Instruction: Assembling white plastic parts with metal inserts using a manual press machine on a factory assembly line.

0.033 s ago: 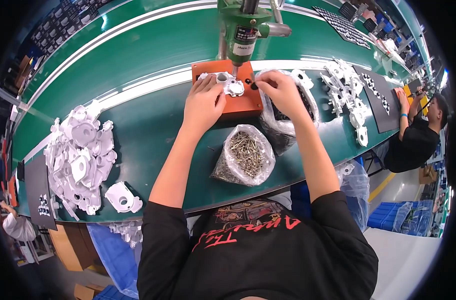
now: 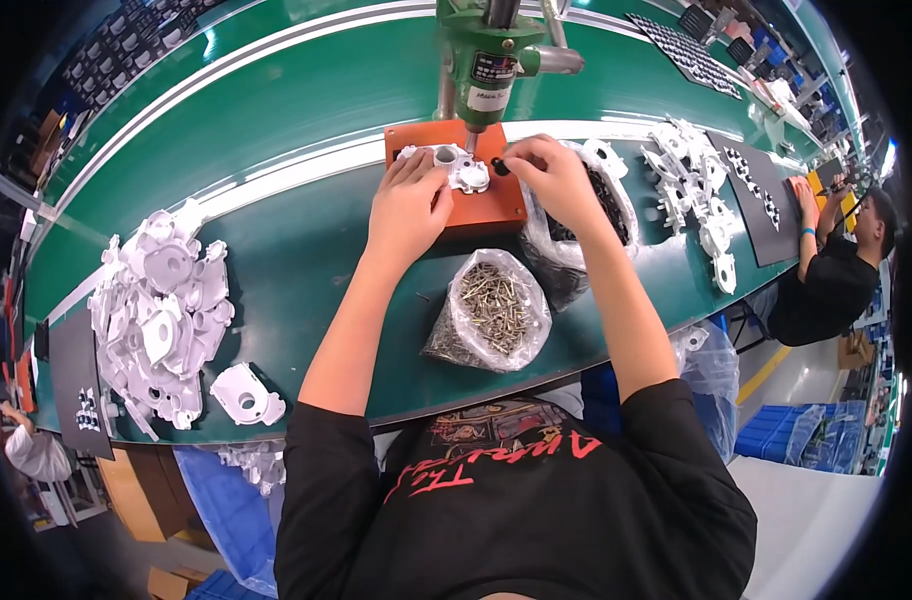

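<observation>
A white plastic housing with a round collar lies on an orange fixture block, under the spindle of a green drill press. My left hand is closed on the housing's left end, its fingertips pressing it against the block. To the right, my right hand pinches a small black part between thumb and forefinger, just above the block's right side. The part's exact shape is too small to make out. Beneath that hand sits a clear bag of black parts, partly covered by my wrist.
A bag of screws stands in front of the block. White housings are heaped at the left, with one loose housing nearby. More white parts lie at the right, beside a black mat. A co-worker sits far right.
My right hand has shifted slightly left with the black part, which now covers the dark hole seen earlier on the block. My left hand and the housing have stayed in place.
</observation>
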The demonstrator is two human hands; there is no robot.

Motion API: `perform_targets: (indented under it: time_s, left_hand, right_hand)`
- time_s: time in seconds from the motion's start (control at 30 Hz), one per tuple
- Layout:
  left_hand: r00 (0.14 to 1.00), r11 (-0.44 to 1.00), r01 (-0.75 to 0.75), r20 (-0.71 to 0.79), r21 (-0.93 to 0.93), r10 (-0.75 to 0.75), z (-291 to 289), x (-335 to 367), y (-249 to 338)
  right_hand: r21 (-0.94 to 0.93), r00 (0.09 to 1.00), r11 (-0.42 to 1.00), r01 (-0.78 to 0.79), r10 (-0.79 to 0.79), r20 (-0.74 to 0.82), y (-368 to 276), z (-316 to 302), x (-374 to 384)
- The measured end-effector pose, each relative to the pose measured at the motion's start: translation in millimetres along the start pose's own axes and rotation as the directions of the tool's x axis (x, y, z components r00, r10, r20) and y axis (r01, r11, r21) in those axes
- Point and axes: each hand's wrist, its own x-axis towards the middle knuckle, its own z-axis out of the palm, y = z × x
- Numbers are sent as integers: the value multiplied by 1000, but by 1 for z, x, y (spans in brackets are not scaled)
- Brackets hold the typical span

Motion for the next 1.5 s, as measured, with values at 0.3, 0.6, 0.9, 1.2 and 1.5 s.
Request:
perform_targets:
  time_s: [0.3,0.6,0.9,1.2,1.5]
  left_hand:
    - [999,999,12,-45,-47,-14,-3,1,3]
    - [999,999,10,-51,-47,-12,-1,0,1]
    - [999,998,16,-33,-62,-18,-3,1,2]
    - [1000,999,15,-22,-41,-16,0,-2,-3]
    - [999,999,14,-44,-36,-16,-1,0,2]
  right_hand:
    - [-109,994,989,96,-100,-32,26,51,35]
    - [-205,998,978,21,-34,-61,19,55,31]
    - [-19,994,1000,14,-16,-105,2,39,17]
    - [-137,942,944,301,-272,197,-44,11,-78]
    - [-361,916,846,393,-325,235,-42,19,-97]
